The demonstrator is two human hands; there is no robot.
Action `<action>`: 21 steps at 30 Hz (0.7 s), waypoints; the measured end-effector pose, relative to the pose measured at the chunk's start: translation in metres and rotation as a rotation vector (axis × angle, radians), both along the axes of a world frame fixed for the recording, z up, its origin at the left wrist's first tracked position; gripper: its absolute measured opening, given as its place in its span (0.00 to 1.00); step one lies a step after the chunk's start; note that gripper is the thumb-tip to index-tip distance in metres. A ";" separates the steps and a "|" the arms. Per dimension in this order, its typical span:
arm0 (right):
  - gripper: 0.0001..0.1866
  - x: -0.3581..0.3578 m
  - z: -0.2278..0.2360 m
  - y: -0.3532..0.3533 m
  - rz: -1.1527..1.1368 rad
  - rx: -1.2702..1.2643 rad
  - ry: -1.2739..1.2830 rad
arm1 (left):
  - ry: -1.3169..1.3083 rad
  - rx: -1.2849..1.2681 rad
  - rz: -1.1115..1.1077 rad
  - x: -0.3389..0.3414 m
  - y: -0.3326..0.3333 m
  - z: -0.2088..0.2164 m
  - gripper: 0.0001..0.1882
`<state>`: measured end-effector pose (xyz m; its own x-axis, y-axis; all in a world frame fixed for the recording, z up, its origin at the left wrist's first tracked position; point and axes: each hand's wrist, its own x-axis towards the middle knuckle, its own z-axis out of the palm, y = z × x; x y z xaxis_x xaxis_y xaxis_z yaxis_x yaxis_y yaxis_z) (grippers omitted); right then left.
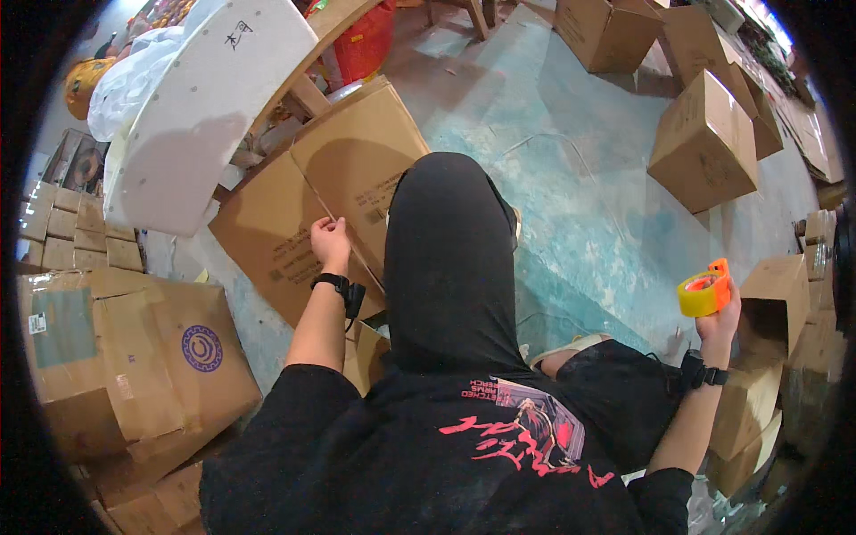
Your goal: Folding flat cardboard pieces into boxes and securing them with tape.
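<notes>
Left hand (330, 239) presses fingers together on the seam of the flattened carton (325, 196), which lies just left of the raised knee (446, 241). Right hand (720, 319), well right of the knee, is clamped on the tape dispenser (704, 291). Risk: unpinned flaps may spring open, so tape lands crooked.

Flattened carton and tape dispenser

We are seeing a brown flattened cardboard box (330, 196) lying tilted against our raised knee, while an orange tape dispenser (705, 292) with a yellowish roll is being held aloft at right.
</notes>
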<state>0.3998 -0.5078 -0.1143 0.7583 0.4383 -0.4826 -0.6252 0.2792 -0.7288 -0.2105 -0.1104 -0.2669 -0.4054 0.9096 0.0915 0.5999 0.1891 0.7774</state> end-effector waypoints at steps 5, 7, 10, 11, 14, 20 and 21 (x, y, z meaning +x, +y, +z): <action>0.18 0.007 -0.006 -0.008 0.047 0.036 -0.040 | 0.216 -0.129 0.039 0.018 -0.003 0.012 0.15; 0.19 0.005 -0.003 -0.004 0.028 0.044 -0.011 | 0.214 -0.129 0.078 0.016 -0.006 0.010 0.13; 0.19 0.008 -0.007 -0.006 0.007 0.025 -0.009 | 0.287 0.036 0.061 0.020 -0.009 0.004 0.12; 0.19 0.009 -0.007 -0.009 0.005 0.023 -0.012 | 0.222 0.034 0.082 0.022 -0.012 0.005 0.10; 0.20 0.009 -0.008 -0.008 0.040 0.048 -0.006 | 0.152 0.053 0.100 0.017 -0.015 0.003 0.09; 0.20 0.010 -0.008 -0.012 0.036 0.038 -0.006 | 0.279 0.014 0.108 0.023 -0.015 0.007 0.10; 0.19 0.007 -0.004 -0.009 0.032 0.045 -0.003 | 0.329 -0.009 0.130 0.023 -0.014 0.008 0.10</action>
